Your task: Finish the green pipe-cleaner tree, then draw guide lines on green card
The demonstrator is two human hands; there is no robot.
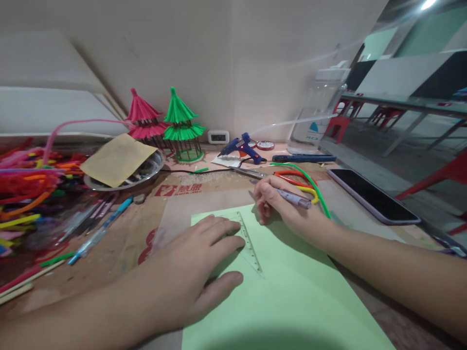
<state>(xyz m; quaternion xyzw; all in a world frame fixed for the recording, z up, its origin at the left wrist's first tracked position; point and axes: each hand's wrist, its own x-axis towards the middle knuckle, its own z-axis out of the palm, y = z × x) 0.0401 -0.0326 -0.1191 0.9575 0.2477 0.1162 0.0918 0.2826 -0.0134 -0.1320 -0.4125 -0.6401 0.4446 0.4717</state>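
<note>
A light green sheet of paper (292, 291) lies in front of me. On its upper left part rests a clear triangular ruler (250, 248), partly covered by my left hand (204, 262). The fingers of that hand are spread and lie flat over the ruler and the paper. My right hand (277, 204) is closed around a purple pen (295, 198) at the sheet's upper edge, right of the ruler. The pen's tip is hidden behind the fingers.
Behind the hands are scissors (297, 177), a blue glue gun (242, 148), a small clock (218, 137), and red (146, 114) and green (182, 116) pagoda models. A phone (374, 195) and bottle (314, 112) stand right; pipe cleaners (29, 189) and a metal plate (155, 167) left.
</note>
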